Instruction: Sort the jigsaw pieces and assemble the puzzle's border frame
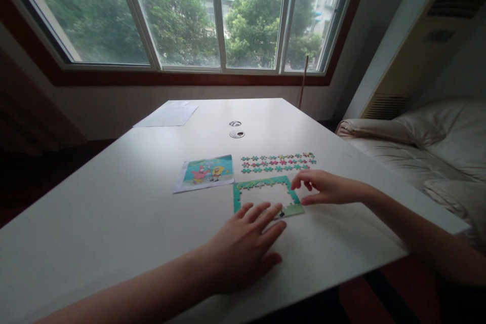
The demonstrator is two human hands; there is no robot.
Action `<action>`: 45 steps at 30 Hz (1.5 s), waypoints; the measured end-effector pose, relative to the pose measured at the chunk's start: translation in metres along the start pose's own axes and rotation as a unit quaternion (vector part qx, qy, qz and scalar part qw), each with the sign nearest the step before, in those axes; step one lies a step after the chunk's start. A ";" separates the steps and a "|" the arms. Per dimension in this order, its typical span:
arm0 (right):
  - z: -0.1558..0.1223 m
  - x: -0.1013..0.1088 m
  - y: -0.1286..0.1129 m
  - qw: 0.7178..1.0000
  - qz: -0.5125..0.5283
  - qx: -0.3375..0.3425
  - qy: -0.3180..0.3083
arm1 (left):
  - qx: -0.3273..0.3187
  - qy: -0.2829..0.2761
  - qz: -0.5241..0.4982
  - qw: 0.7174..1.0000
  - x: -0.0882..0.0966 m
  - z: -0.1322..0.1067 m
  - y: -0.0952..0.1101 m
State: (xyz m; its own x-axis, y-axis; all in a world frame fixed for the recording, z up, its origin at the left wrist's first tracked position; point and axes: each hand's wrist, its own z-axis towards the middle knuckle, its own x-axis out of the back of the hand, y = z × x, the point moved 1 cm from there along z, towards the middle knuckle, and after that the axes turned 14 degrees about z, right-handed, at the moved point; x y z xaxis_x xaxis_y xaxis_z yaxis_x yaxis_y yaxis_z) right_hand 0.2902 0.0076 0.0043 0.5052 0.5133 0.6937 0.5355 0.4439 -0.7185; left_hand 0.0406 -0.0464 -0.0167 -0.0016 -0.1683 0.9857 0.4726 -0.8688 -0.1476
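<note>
A jigsaw border frame, green and hollow in the middle, lies on the white table. My left hand lies flat with fingers spread, its fingertips touching the frame's near edge. My right hand rests at the frame's right side, fingers curled loosely over that edge, holding nothing I can make out. Beyond the frame, loose puzzle pieces are laid out in neat rows. To the left lies the cartoon reference picture.
A sheet of paper lies at the table's far left. Two round cable holes sit mid-table. A padded sofa stands right of the table, a tall air conditioner behind it. Windows span the far wall.
</note>
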 end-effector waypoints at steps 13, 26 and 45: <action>-0.004 -0.007 0.020 0.996 -0.066 -0.058 -0.011 | 0.174 0.010 0.026 0.984 -0.031 -0.030 -0.076; -0.003 -0.008 0.022 0.998 -0.057 -0.036 -0.013 | 0.192 -0.016 0.024 0.981 -0.027 -0.036 -0.066; -0.003 -0.009 0.011 0.993 -0.085 -0.066 -0.040 | 0.254 -0.003 0.043 0.966 -0.027 -0.038 -0.054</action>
State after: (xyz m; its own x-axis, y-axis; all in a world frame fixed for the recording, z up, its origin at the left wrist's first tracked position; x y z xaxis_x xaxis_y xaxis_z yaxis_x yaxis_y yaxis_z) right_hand 0.2942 0.0059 -0.0098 0.3479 0.4985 0.7940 0.6948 0.4315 -0.5753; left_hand -0.0187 -0.0131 -0.0380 0.0615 -0.2266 0.9721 0.8425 -0.5105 -0.1723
